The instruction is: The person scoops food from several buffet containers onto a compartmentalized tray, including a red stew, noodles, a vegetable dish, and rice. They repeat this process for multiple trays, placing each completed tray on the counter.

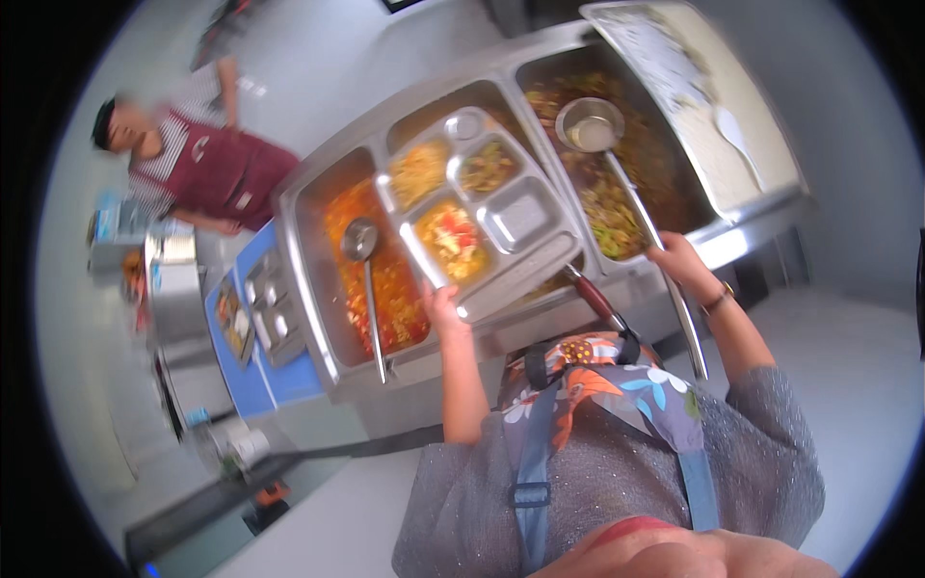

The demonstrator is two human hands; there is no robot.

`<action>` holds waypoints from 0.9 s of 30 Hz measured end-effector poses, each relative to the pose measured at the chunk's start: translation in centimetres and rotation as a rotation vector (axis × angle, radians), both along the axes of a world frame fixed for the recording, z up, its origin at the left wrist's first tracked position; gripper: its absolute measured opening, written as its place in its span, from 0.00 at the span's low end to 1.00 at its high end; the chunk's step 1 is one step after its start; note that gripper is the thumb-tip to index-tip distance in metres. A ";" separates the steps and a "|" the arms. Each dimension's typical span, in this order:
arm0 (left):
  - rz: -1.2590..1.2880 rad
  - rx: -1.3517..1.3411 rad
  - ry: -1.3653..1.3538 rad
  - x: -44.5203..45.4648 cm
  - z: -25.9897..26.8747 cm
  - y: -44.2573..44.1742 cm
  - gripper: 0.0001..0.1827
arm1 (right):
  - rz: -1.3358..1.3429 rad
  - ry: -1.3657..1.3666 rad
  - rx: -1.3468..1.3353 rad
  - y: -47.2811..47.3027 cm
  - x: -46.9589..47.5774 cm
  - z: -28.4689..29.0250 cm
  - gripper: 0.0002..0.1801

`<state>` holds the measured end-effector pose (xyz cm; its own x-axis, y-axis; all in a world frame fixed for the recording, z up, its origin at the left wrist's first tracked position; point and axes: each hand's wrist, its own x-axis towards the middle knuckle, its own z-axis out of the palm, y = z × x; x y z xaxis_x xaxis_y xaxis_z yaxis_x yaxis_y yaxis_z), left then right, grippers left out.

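My left hand grips the near left corner of a metal compartment tray, held over the middle food pan. The tray carries shredded yellow food, a brownish-green dish and a red-and-white dish in broth; one square section is bare. My right hand is closed around the handle of a steel ladle. The ladle's bowl is over the right pan of cooked vegetables. Pale matter shows in the bowl; I cannot tell whether it is food.
A second ladle rests in the left pan of red-orange stew. The dark red handle juts over the near edge. Far right, a white spoon lies in a pan of rice. A person stands beyond blue-topped table with trays.
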<state>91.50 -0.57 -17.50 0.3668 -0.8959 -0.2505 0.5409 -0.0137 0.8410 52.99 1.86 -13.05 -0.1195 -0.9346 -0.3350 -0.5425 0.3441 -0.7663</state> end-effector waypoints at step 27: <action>0.178 0.002 0.094 -6.0 2.0 2.3 0.39 | 0.007 0.802 0.123 -13.5 -18.3 4.2 0.19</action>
